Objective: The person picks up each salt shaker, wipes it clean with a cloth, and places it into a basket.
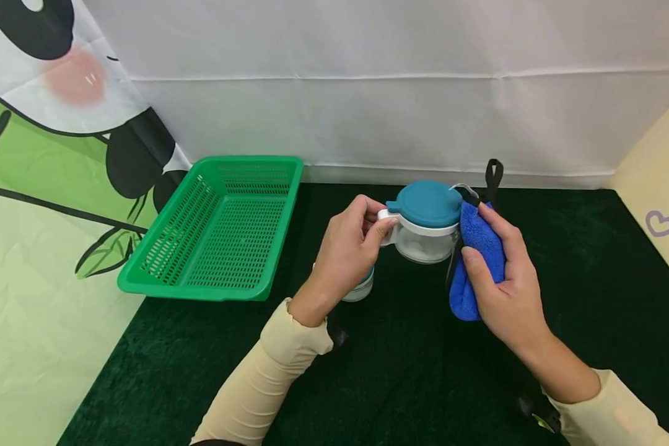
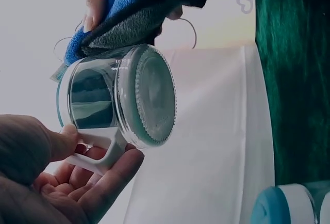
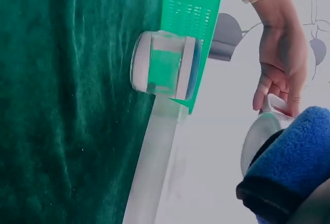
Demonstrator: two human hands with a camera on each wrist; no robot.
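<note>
My left hand point(image 1: 348, 248) pinches the white handle point(image 2: 105, 149) of a clear glass jar point(image 1: 424, 244) with a teal lid point(image 1: 429, 203), held up off the table. In the left wrist view the jar is tipped so its ridged base shows. My right hand point(image 1: 504, 272) grips a folded blue cloth point(image 1: 474, 266) and holds it against the jar's right side. The cloth has a dark edge and a black hanging loop point(image 1: 494, 173). A second glass jar point(image 3: 165, 64) stands on the table, partly hidden behind my left hand in the head view.
A green plastic basket point(image 1: 281, 248) with slotted sides stands at the left. Dark green cloth point(image 1: 401, 371) covers the table. A white sheet point(image 1: 368, 118) hangs along the back, with printed backdrops at either side.
</note>
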